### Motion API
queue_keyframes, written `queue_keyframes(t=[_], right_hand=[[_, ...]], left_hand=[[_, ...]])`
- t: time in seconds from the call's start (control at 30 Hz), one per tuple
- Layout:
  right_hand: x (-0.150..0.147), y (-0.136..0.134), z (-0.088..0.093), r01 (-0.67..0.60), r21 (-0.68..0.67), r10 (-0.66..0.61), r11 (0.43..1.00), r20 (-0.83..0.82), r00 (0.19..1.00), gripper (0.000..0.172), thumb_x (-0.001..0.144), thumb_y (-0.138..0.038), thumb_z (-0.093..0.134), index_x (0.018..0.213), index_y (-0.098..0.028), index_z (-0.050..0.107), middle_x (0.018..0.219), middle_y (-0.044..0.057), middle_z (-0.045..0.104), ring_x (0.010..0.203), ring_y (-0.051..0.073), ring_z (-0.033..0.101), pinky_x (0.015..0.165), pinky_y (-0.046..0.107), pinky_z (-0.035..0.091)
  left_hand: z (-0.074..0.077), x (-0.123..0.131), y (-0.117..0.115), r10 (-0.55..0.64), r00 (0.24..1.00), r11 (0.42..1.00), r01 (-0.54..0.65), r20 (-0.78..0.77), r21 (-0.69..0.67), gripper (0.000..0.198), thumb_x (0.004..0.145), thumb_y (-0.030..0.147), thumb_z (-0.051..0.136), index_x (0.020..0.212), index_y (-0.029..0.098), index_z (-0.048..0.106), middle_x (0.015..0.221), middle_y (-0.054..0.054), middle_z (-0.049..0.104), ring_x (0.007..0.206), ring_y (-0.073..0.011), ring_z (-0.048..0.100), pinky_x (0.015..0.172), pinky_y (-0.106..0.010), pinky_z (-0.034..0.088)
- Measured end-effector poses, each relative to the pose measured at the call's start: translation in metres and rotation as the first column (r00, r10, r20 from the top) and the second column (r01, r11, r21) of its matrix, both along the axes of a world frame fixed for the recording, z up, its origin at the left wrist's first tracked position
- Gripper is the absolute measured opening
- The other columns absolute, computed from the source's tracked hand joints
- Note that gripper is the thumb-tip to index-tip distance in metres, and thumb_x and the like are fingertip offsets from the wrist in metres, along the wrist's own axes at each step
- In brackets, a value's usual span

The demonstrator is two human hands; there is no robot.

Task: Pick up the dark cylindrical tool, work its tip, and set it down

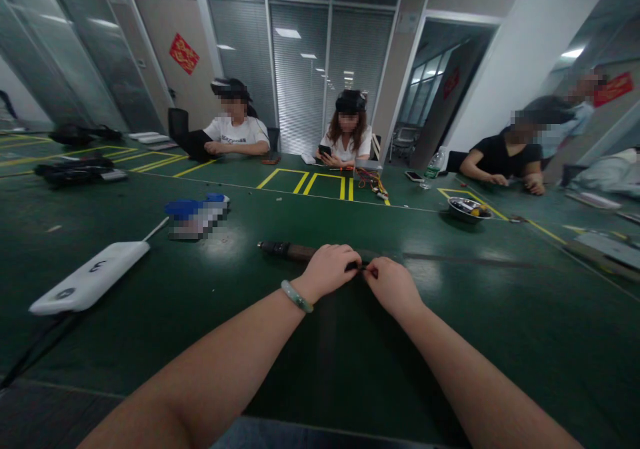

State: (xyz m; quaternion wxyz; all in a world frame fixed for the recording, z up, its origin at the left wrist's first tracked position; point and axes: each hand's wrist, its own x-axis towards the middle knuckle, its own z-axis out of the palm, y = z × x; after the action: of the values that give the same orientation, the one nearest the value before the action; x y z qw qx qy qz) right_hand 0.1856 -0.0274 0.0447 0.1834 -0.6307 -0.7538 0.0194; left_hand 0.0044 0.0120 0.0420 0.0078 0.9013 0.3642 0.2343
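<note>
Middle of dark rod (285,251) hidden under left hand (327,272); whatever right hand (393,288) pinches too small to tell; blue-and-white pack (197,217) left of the fingers pixelated; far beyond the fingertips, steel bowl (469,210) contents too small; co-worker's face (347,121) blurred; both forearms cut off by bottom edge.

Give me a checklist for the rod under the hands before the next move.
1. Left hand curled over the dark rod: ok.
2. Right hand firmly gripping the rod: cannot tell, its fingertips are partly hidden.
3. Metal bowl apart from the rod: ok.
4. White flat device apart from the hands: ok.
5. Co-workers' hands away from the rod: ok, they are across the table.
</note>
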Motion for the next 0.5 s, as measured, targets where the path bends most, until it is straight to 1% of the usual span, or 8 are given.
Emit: queue_keyframes(t=[0.2,0.33,0.5], right_hand=[[0.0015,0.0,0.0019,0.022,-0.013,-0.022,1.0,-0.009,1.0,0.011,0.086,-0.025,0.056,0.079,-0.022,0.065,0.086,0.001,0.065,0.077,0.015,0.058,0.068,0.025,0.037],[0.0011,0.0008,0.0018,0.023,-0.011,-0.023,1.0,0.008,1.0,0.011,0.086,-0.024,0.057,0.079,-0.021,0.065,0.086,0.001,0.065,0.077,0.015,0.058,0.068,0.025,0.037],[-0.0007,0.0001,0.0014,0.003,0.027,-0.005,1.0,0.066,0.998,0.012,0.088,-0.024,0.056,0.081,-0.02,0.066,0.089,0.002,0.064,0.079,0.015,0.058,0.069,0.025,0.038]], left_hand=[[-0.0011,0.0016,0.0002,0.027,0.999,1.0,-0.027,0.04,-0.005,0.013,0.085,0.03,0.063,0.098,0.026,0.063,0.102,0.0,0.065,0.094,-0.0188,0.06,0.084,-0.033,0.043],[-0.0003,0.0023,-0.0005,0.043,0.998,0.999,-0.042,0.042,-0.018,0.013,0.085,0.03,0.064,0.096,0.025,0.063,0.098,0.0,0.065,0.092,-0.0187,0.06,0.083,-0.033,0.043],[0.0007,0.0029,-0.0009,0.049,0.998,0.999,-0.048,0.046,-0.008,0.01,0.083,0.029,0.066,0.092,0.024,0.063,0.095,0.001,0.065,0.09,-0.0184,0.06,0.082,-0.032,0.043]])
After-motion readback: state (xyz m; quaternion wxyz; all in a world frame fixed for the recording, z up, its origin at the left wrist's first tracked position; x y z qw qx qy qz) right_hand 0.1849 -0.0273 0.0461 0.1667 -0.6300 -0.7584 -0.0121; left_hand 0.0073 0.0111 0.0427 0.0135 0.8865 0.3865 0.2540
